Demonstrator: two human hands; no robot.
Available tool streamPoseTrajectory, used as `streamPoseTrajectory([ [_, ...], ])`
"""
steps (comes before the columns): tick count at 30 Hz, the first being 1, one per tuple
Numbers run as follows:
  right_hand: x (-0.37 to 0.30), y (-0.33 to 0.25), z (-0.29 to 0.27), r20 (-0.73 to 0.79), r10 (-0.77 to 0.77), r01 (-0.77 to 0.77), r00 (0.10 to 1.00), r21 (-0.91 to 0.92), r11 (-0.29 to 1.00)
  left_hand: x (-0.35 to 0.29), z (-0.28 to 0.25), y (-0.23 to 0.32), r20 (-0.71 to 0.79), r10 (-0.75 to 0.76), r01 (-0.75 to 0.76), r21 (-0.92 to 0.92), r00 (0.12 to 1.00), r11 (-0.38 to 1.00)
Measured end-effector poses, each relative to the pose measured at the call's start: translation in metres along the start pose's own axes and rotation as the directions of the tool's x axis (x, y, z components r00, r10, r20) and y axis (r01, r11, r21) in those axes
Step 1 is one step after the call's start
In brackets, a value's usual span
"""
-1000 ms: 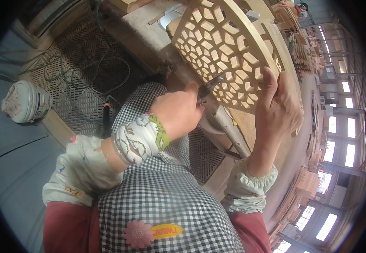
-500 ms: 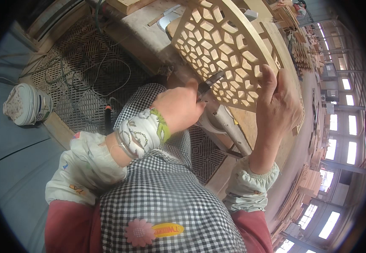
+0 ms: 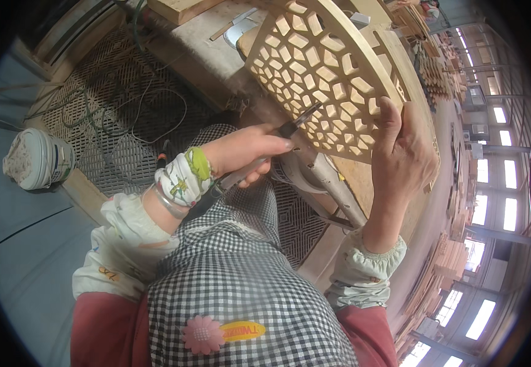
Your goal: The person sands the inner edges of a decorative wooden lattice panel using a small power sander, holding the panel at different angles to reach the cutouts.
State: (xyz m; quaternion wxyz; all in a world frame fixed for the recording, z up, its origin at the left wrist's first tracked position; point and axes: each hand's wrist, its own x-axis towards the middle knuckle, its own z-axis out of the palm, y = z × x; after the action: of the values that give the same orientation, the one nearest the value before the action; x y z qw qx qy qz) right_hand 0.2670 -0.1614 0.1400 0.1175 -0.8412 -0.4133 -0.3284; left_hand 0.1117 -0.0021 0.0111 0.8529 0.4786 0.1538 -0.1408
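Your left hand [image 3: 247,147] is closed around a slim tool [image 3: 288,129], thumb stretched along it, its tip over the cut-out wooden panel [image 3: 339,84]; contact is unclear. Your right hand [image 3: 405,147] pinches the panel's right edge, holding it tilted at the workbench [image 3: 201,35].

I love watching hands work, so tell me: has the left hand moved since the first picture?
Yes. Judged against the white bucket, the left hand has shifted a little left, toward it.
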Motion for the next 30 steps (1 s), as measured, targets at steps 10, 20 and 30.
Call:
streamPoseTrajectory([
  [10, 0.000, -0.003, -0.001, 0.020, 0.027, -0.027, 0.999, -0.041, 0.999, 0.007, 0.004, -0.001, -0.002, 0.055, -0.054, 0.065, 0.999, 0.996],
  [20, -0.001, -0.006, -0.006, 0.039, 0.008, -0.008, 0.999, -0.013, 1.000, -0.046, 0.030, -0.016, -0.304, 0.304, -0.052, 0.625, 0.903, 0.779],
  [30, -0.018, -0.027, -0.021, 0.054, -0.042, 0.044, 0.998, -0.028, 0.999, -0.057, 0.084, 0.002, -0.311, 0.477, 0.013, 0.848, 0.822, 0.529],
])
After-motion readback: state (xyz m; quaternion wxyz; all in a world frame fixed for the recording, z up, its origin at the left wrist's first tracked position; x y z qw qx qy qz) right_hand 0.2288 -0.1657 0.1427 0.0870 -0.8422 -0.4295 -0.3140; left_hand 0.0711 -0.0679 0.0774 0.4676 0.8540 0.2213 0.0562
